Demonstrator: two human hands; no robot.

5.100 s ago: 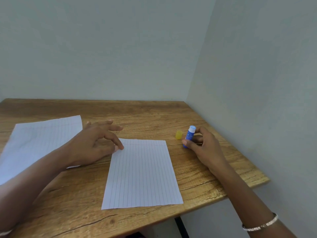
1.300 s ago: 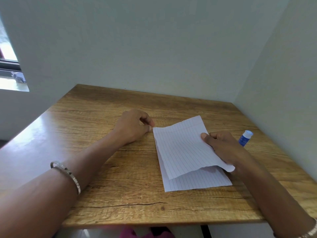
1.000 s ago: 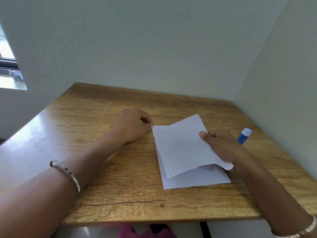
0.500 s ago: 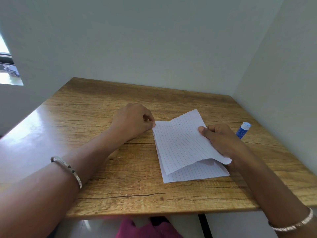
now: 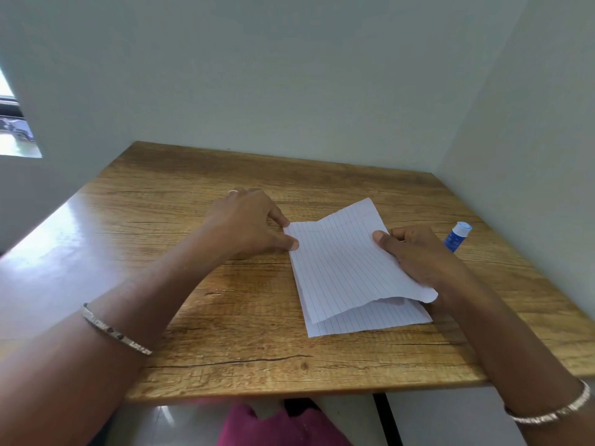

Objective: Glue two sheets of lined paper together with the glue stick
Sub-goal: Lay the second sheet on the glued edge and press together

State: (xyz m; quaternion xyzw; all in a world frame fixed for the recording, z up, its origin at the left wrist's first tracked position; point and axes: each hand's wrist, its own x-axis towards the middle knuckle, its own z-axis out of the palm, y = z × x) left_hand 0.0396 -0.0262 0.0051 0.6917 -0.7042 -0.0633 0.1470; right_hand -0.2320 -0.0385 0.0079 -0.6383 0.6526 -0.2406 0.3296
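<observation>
At the far left, a bright window (image 5: 13, 130) cuts into a pale wall. My left forearm reaches in from the lower left across a wooden table (image 5: 225, 317), with a silver bangle (image 5: 116, 331) round the wrist. My left hand (image 5: 248, 223) lies knuckles up, wrist low to the wood, and a thin ring (image 5: 233, 191) shows on one finger. Its thumb and forefinger are drawn together and pinch the far left corner of the top sheet (image 5: 341, 262). The other fingers are curled under the palm. I cannot tell whether the pinch also catches the sheet beneath.

In the middle, two sheets of lined paper lie one over the other. The bottom sheet (image 5: 370, 318) lies flat on the table, and only its near strip and near right corner show. The top sheet sits skewed over it. Its left edge lies down along the lower one, its right side is lifted off it, and its near right corner curls.

My right hand (image 5: 415, 255) grips that lifted right edge. The thumb is pressed on the lined face and the fingers are curled underneath, so the paper is clamped between them. The right forearm comes in from the lower right, with a second bangle (image 5: 553, 410) at the wrist.

Just beyond the right knuckles, apart from them, a blue glue stick (image 5: 457, 236) stands on the table near the right wall. At the bottom edge, pink cloth (image 5: 277, 426) shows below the table.
</observation>
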